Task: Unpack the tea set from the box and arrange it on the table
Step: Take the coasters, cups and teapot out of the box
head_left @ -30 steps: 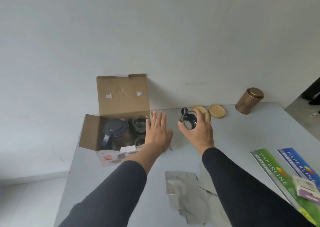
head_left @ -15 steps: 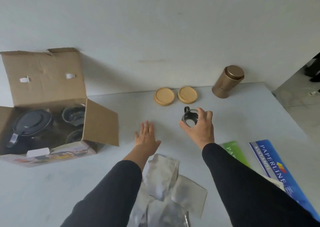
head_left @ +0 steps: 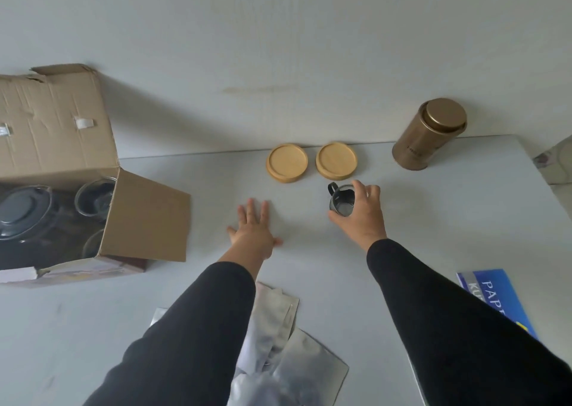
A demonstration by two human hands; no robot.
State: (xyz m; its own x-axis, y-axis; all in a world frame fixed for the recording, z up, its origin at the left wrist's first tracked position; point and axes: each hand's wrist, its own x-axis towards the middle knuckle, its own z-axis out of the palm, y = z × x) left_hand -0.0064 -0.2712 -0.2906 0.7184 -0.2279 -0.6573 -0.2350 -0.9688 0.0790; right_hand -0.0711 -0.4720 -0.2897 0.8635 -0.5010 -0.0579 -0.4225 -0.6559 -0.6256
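My right hand (head_left: 363, 216) grips a small glass cup (head_left: 340, 202) with a black handle, held just in front of the right one of two round wooden coasters (head_left: 336, 160), (head_left: 287, 162) near the wall. My left hand (head_left: 253, 230) lies flat with straight fingers over the grey table (head_left: 448, 213), holding nothing. The open cardboard box (head_left: 145, 216) stands at the left; inside it I see a dark-lidded teapot (head_left: 21, 210) and glass cups (head_left: 93, 199).
A gold tin canister (head_left: 428, 134) stands at the back right by the wall. Silver foil pouches (head_left: 297, 365) lie near the front edge between my arms. A blue paper pack (head_left: 495, 297) lies at the right. The table's right edge drops to the floor.
My right hand has carried the cup from beside the box toward the coasters. My left hand has left the box flap and now lies flat on the table. My view has swung right.
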